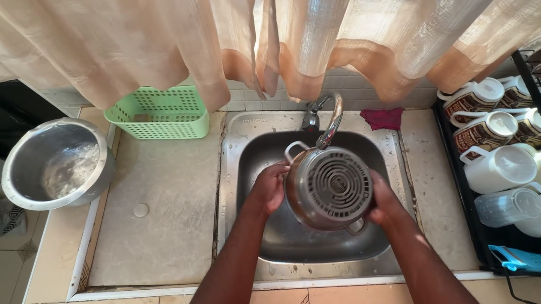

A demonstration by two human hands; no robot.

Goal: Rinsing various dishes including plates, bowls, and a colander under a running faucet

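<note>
Steel pot (328,187) tilted on its side over sink (275,236), ribbed base up toward camera, under tap (330,121) | left hand (268,187) clasps rim at 9 o'clock | right hand (381,201) grips at 4 o'clock, both equally near | pot interior hidden | steel bowl (57,164) on worktop (160,217) at 10 o'clock, wet, otherwise empty | green basket (163,113) at 11 o'clock | rack (533,164) of jugs at 3 o'clock

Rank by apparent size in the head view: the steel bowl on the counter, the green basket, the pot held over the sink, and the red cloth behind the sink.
1. Steel bowl, largest.
2. Green basket and pot look about alike; the pot is held up nearer the camera, so no ranking.
3. Red cloth, smallest.
</note>
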